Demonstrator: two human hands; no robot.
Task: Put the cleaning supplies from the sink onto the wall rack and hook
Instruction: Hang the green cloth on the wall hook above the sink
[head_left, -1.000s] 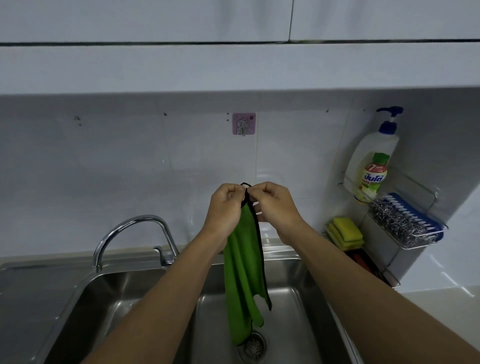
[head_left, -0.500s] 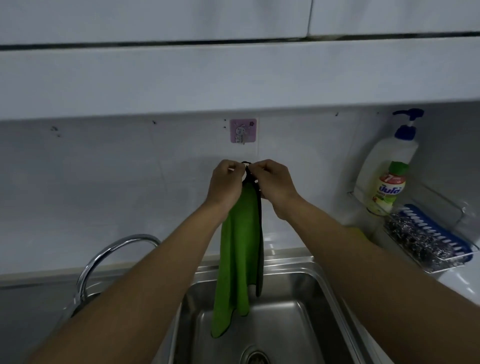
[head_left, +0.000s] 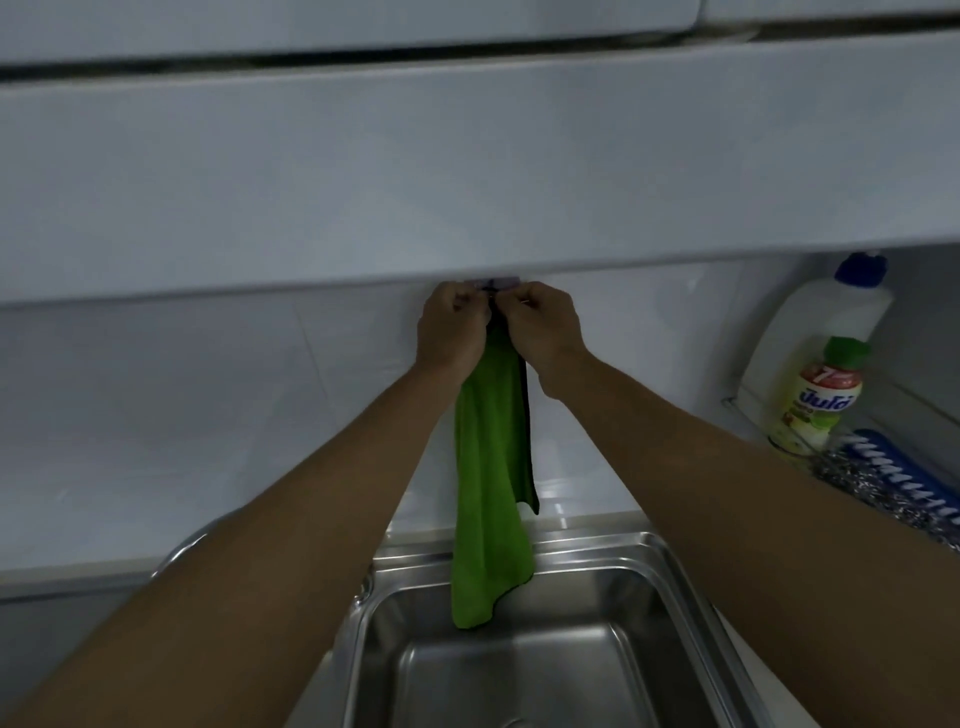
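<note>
A green cloth (head_left: 491, 483) with a dark edge hangs straight down against the white wall, its lower end over the steel sink (head_left: 670, 577). My left hand (head_left: 451, 327) and my right hand (head_left: 543, 325) both pinch its top loop, pressed close together. They are right at the pink wall hook (head_left: 500, 282), which is mostly hidden by the cabinet edge and my fingers. I cannot tell whether the loop is over the hook.
The wall rack (head_left: 748, 410) at the right holds a white pump bottle (head_left: 826, 322), a small green-capped bottle (head_left: 818, 400), a blue brush (head_left: 904, 473) and a steel scourer (head_left: 862, 480). An overhead cabinet (head_left: 467, 171) juts out just above my hands. The faucet (head_left: 182, 551) peeks out behind my left forearm.
Both hands have lifted the cloth from over the sink up to the hook. The view has tilted up, so the cabinet edge now covers most of the hook.
</note>
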